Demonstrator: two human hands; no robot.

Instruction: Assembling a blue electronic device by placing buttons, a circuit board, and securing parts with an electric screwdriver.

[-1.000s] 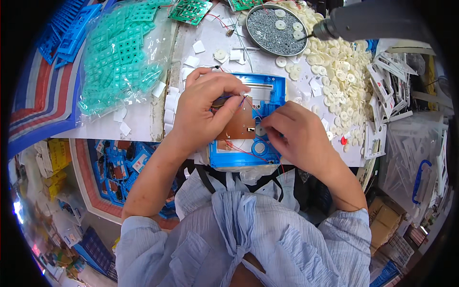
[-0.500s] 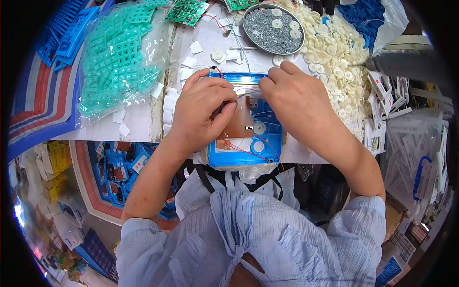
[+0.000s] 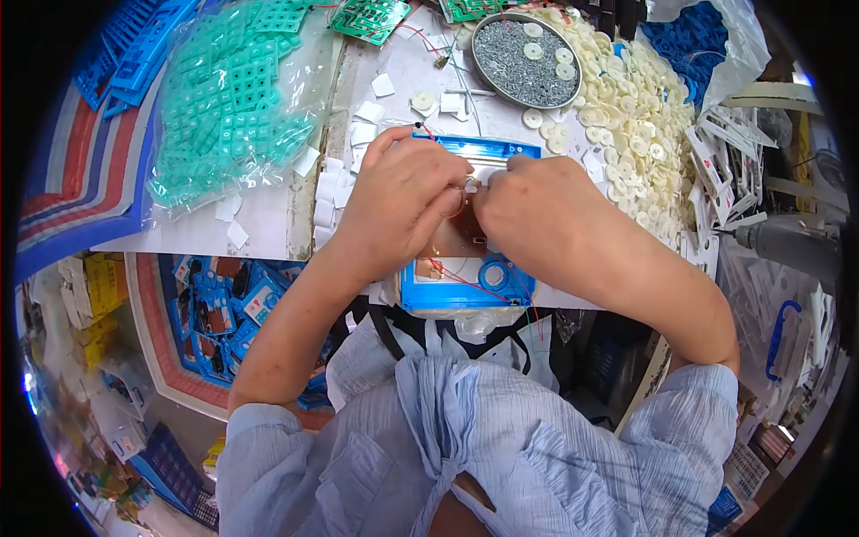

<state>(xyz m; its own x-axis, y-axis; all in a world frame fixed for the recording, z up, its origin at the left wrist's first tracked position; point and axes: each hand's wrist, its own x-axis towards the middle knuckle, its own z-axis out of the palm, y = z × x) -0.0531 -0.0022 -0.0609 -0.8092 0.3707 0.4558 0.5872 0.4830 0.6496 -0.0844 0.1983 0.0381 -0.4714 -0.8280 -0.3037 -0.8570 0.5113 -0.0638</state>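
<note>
A blue plastic casing (image 3: 429, 297) lies at the near edge of the table, with a brown circuit board (image 3: 456, 240) inside it. Thin red wires (image 3: 476, 285) run across its lower part, beside a round ring moulded in the blue plastic. My left hand (image 3: 404, 199) is bent over the casing's left side, its thumb and fingers pinched together. From the right, my right hand (image 3: 541, 208) curls closed over the casing, its fingertips meeting the left ones above the board. Something small and whitish shows between the fingertips; the fingers hide most of it.
A round metal tray (image 3: 477, 73) of small screws stands beyond the casing. Cream plastic discs (image 3: 640, 134) are heaped to its right. At left lies a bag of green keypads (image 3: 246, 98); green circuit boards (image 3: 369, 20) sit behind. Below, a bin holds blue casings (image 3: 224, 313).
My right hand has come from the casing's upper right corner down and inward to meet the left fingertips. My left hand has shifted slightly right. The whole view has shifted a little.
</note>
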